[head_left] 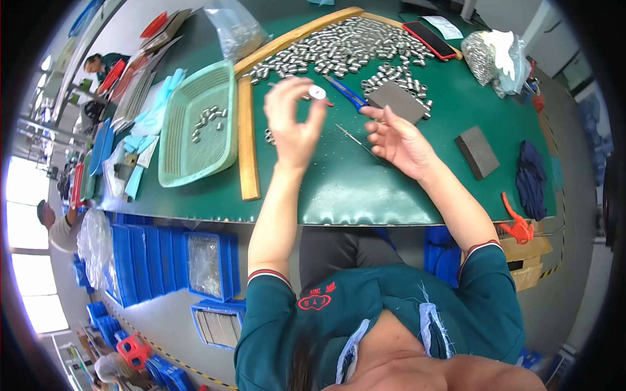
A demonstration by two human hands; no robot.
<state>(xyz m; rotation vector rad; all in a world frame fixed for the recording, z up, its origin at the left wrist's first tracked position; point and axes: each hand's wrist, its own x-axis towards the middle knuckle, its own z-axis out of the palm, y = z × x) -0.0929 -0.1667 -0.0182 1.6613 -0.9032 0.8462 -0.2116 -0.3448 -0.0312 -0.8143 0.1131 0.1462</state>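
Observation:
My left hand (291,124) is raised over the green table, its fingers and thumb closed around a small piece with a round white face (317,92). Its other parts are hidden behind the fingers. My right hand (403,142) is palm up, fingers loosely curled and apart, with nothing visible in it. Close to its fingertips is a blue utility knife (347,93), beside a grey rectangular block (397,102). A thin metal rod (355,139) runs toward the underside of my right hand; whether they touch, I cannot tell. Many short metal sleeves (345,45) are heaped beyond both hands.
At the left, a green basket (171,159) with several sleeves stands beside a wooden strip (248,150). Toward the right are a red-edged phone (429,40), a bag of metal parts (479,57), another grey block (477,152), dark cloth (531,179) and an orange-handled tool (517,225).

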